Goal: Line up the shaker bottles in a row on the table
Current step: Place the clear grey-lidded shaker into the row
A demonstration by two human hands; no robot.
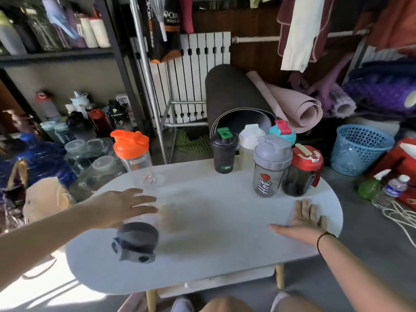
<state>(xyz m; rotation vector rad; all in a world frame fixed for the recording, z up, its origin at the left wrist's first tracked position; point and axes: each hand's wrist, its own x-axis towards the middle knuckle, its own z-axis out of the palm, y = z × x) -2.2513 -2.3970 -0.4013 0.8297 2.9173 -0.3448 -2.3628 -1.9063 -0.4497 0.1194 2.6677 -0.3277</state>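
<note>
Seven shakers stand on the white table. The gray-lid one says "Hot" on its side. Just beside it is the red-lid one. Behind them are the black, white and teal ones. The orange-lid one stands far left. The dark-lid one is blurry. The left hand is above it, fingers spread, holding nothing. The right hand lies flat on the table, empty.
</note>
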